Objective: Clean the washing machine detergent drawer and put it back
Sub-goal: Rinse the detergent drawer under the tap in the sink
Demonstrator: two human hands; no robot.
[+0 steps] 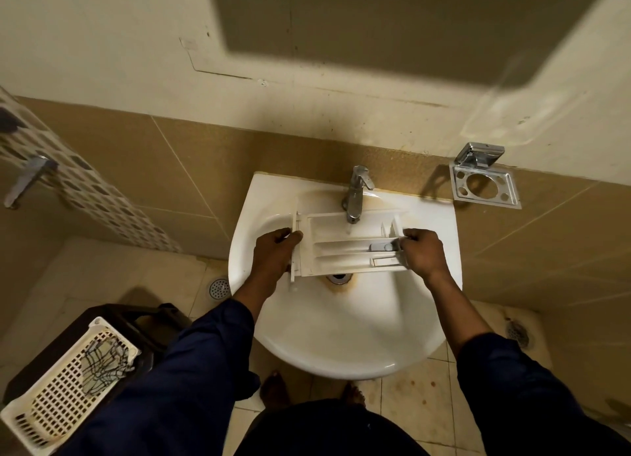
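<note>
Two hands are engaged on the detergent drawer [345, 250], which is held roughly level above the bowl of the sink [341, 336], directly under the spout of the tap [356, 192] and just behind the drain [338, 278]. The left hand [276, 247] is curled round the end bearing the front panel. The right hand [421, 250] is closed on the opposite end, beside a small grey insert [380, 246]. The compartments are turned upward. Whether water is running cannot be told with certainty. For a thorough rinse, it is judged that the drawer should be passed sideways beneath the spout so that each compartment is flushed in turn, then tilted toward the drain so that residue is carried off. A firm grip at both ends is advised, since wet plastic is likely to slip.
</note>
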